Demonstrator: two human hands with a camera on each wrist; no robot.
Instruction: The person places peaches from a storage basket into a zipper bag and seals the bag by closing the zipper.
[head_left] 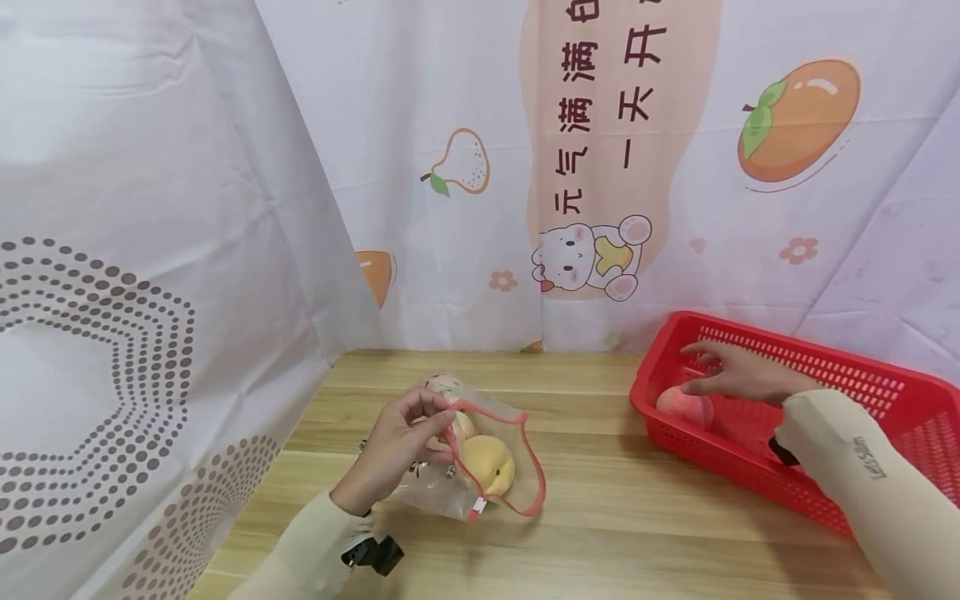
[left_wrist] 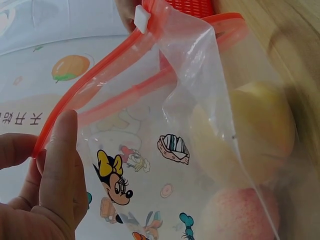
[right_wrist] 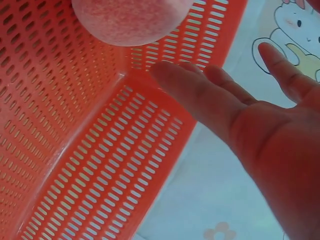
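Observation:
My left hand [head_left: 401,446] pinches the red zip edge of a clear zip bag [head_left: 438,493] between thumb and fingers, and the bag's mouth gapes. Inside lie a yellow peach [head_left: 487,464] and a pinkish peach [left_wrist: 242,212], pressed together in the left wrist view. A white slider [left_wrist: 142,19] sits on the bag's zip, and cartoon figures are printed on the plastic. Over the left end of the red basket [head_left: 651,398], my right hand [head_left: 738,372] reaches in with fingers spread. Just beneath it in the basket lies a pink peach [head_left: 684,407], not gripped.
A wooden table [head_left: 592,533] carries the bag and the basket. Behind it hangs a white printed curtain [head_left: 450,317], close to the basket's far side. Another patterned cloth [head_left: 247,208] borders the left. The basket's slotted walls rise around the peach.

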